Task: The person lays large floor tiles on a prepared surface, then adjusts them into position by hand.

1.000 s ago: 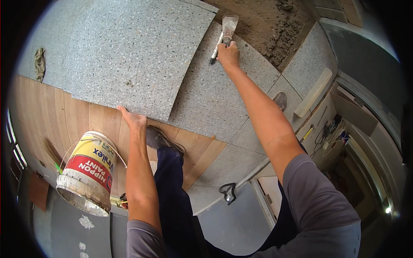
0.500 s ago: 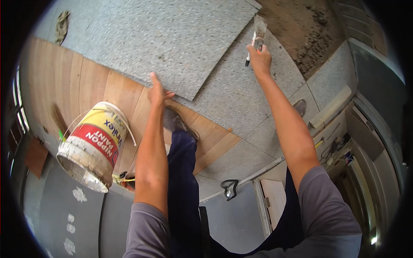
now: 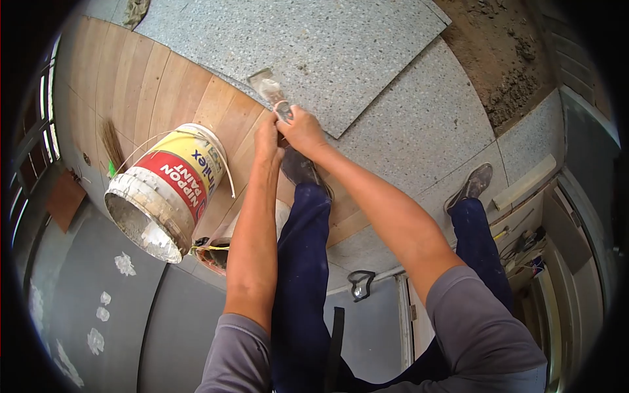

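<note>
— Where is the tool held?
— A steel-bladed scraper (image 3: pixel 267 87) is gripped by the right hand (image 3: pixel 304 130) just above the centre of the frame, with the fingers closed round its handle. The left hand (image 3: pixel 267 139) is pressed against the right one from the left. Whether it also clasps the handle cannot be told.
— And its direction?
— The long axis is run from the hands toward the upper left, blade foremost. The blade is laid at the lower edge of the large speckled grey stone tile (image 3: pixel 308 46), where the tan wood-look plank flooring (image 3: pixel 164 85) is met. The right hand is the nearer to the blade.
— Any containers?
— A yellow-and-red plastic paint bucket (image 3: pixel 171 183) is seen left of the hands, well apart from the scraper, with its mouth turned to the lower left. Its inner wall is caked with pale grey residue, and nothing else can be made out inside.
</note>
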The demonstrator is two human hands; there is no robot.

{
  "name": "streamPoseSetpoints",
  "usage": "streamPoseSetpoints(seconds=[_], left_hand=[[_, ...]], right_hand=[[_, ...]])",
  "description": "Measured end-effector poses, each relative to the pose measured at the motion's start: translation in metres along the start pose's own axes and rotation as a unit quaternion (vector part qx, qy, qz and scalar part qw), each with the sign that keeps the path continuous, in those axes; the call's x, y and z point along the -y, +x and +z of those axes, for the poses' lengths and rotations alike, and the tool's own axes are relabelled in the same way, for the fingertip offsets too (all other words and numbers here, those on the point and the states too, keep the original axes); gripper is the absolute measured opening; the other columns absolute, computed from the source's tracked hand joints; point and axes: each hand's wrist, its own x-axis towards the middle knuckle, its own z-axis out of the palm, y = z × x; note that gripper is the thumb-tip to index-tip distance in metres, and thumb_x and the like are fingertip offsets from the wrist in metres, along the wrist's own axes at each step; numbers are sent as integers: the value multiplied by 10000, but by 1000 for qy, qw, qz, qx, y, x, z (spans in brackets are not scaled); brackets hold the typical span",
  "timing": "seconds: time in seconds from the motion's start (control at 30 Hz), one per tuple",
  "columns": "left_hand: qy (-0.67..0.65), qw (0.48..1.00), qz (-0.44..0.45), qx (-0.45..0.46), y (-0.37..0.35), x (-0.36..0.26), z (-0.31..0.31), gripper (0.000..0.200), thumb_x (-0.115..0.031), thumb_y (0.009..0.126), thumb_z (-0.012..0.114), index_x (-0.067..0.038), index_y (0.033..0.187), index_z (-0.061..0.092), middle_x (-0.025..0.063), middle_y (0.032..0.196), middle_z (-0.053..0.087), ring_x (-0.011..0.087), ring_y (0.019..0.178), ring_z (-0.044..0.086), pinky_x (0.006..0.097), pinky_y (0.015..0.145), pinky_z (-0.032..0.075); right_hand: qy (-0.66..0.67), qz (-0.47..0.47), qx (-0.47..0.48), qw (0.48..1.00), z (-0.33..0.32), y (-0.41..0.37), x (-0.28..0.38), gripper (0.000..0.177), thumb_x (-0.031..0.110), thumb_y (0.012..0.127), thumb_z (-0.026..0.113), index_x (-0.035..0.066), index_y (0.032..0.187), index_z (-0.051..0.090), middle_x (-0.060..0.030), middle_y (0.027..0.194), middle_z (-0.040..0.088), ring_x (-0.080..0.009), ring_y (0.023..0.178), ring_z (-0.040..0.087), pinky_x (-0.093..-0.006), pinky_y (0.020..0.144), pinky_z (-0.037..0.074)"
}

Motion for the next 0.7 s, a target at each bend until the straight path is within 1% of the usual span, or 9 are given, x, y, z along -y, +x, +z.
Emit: streamPoseSetpoints(seconds=[0.03,0.17,0.27,0.4,0.47,0.5,0.6,0.63,0.7], left_hand=[[-5,1000,-12,10,2,-5,-15,213,-228,895,572,-33,935,648,81,827,649,176,678,625,315,600,525],[-50,999,-12,-6,-11,-17,-51,241,-181,920,563,18,1046,611,128,987,646,224,937,621,347,831,515],[-108,994,-5,13,-4,-11,-72,278,-209,955,549,28,1094,588,131,1013,641,234,921,619,364,843,515],[-47,999,7,-15,8,-6,-101,254,-217,962,553,-8,1100,589,94,972,624,209,879,610,342,808,511],[-19,997,18,-70,11,-7,-110,231,-197,934,583,-25,1086,606,44,874,613,184,832,608,336,778,516],[-5,995,21,-93,23,-2,-123,239,-213,921,607,-27,1071,622,28,833,596,162,766,594,296,717,503],[78,989,44,-117,63,13,-173,221,-213,900,638,-29,1022,642,17,814,600,133,723,573,276,637,474],[55,988,71,-127,68,17,-175,177,-167,873,670,-23,975,654,10,782,608,118,671,555,265,582,442],[137,978,64,-142,68,18,-175,200,-217,878,671,-53,989,641,-4,783,605,102,642,557,248,541,435]], right_hand=[[-8,2,8,1000,13,1,2,334,263,784,613,-25,950,585,-262,924,655,-426,898,643,-480,806,504],[-11,54,65,996,46,5,10,375,256,781,626,-40,1006,581,-263,996,661,-414,958,646,-468,855,506],[-60,45,94,993,70,2,4,435,290,791,647,-32,1071,564,-249,1055,657,-386,1011,644,-453,883,508],[-97,85,140,982,91,-2,-2,468,318,810,663,-16,1120,562,-224,1094,653,-364,1042,640,-438,908,504],[-111,62,117,985,106,0,-14,423,328,828,640,-34,1042,597,-258,1019,663,-392,991,647,-456,860,511],[-119,51,105,986,113,0,-23,412,334,837,628,-43,1003,614,-275,982,667,-406,966,651,-465,837,515],[-120,69,100,985,128,0,-32,371,305,871,580,-53,957,626,-287,933,666,-420,942,652,-472,824,515],[-125,72,106,984,124,-1,-30,358,292,870,571,-52,950,627,-288,920,664,-424,930,651,-476,819,515],[-136,80,114,981,115,-4,-26,332,265,868,554,-51,936,630,-290,894,661,-433,905,649,-482,808,514]])
